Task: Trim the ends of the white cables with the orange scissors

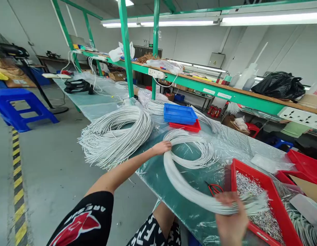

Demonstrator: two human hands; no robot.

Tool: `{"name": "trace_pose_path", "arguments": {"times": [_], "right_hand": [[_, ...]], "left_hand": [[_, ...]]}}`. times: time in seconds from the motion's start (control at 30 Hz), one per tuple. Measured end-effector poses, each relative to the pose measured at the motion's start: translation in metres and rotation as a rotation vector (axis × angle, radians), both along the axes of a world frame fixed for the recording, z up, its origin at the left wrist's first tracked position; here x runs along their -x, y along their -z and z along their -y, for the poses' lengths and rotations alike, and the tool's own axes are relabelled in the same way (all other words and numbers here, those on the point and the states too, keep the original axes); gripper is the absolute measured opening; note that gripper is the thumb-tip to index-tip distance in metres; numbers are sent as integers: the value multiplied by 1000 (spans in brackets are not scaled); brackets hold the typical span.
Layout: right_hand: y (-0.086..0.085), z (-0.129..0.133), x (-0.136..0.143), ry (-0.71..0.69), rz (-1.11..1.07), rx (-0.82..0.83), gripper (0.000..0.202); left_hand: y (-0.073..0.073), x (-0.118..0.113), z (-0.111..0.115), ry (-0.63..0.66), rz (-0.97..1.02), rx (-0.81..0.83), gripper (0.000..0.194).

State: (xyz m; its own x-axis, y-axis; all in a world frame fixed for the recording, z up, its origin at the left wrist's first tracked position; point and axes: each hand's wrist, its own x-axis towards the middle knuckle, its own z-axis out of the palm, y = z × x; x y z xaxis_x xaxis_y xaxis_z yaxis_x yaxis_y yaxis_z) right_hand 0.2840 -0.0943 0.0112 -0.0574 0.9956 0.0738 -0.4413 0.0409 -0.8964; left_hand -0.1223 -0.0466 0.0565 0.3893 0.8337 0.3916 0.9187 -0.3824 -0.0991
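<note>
A thick bundle of white cables (189, 189) curves across the green bench top. My left hand (162, 148) is closed round its far end, beside a looser coil of white cables (199, 160). Near the bundle's other end, my right hand (231, 208) grips it, a little blurred by motion. The cut ends stick out past my right fingers, above a red tray (276, 201) that holds many small metal parts (265, 218). Red-handled pliers (215, 188) lie on the bench just behind the bundle.
A large coil of white cables (122, 133) lies at the bench's left edge. Blue tray (181, 113) rests on a red tray (190, 126) farther back. Green posts (126, 51) carry a shelf (194, 78). A blue stool (22, 106) stands on the floor at left.
</note>
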Motion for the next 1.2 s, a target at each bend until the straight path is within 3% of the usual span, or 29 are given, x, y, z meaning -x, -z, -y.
{"name": "trace_pose_path", "arguments": {"times": [0.07,0.13,0.23,0.33,0.43,0.53,0.6,0.63,0.73,0.87,0.93,1.03,1.13,1.2], "right_hand": [[10,-11,37,-34,-74,27,29],[16,-17,60,-68,-176,77,42],[19,-27,65,-65,-452,259,42],[25,-44,51,-16,-590,335,43],[40,-59,45,-10,-607,326,47],[55,-64,58,-17,-592,324,50],[58,-65,73,-33,-560,308,50],[58,-66,81,-41,-543,300,49],[47,-74,107,-56,-489,318,47],[32,-88,127,-125,-381,401,35],[31,-87,120,-203,-326,443,28],[38,-74,86,-290,-218,421,31],[44,-59,39,-153,-85,330,43],[41,-57,12,-80,140,125,50]], "left_hand": [[28,12,5,-55,-19,42,26],[48,20,8,-112,-24,67,37],[64,20,18,-169,-5,94,54],[68,2,42,-205,109,132,61],[63,-31,72,-48,251,270,65],[59,-66,91,80,261,408,69],[60,-81,89,97,205,459,74],[62,-84,84,70,154,481,68],[67,-75,62,-24,-12,532,22],[68,-46,41,-87,-60,493,7],[68,-35,39,-100,-69,493,8],[68,-26,42,-115,-83,501,11],[65,-19,46,-136,-80,499,24],[59,-16,45,-149,-43,520,39]]}}
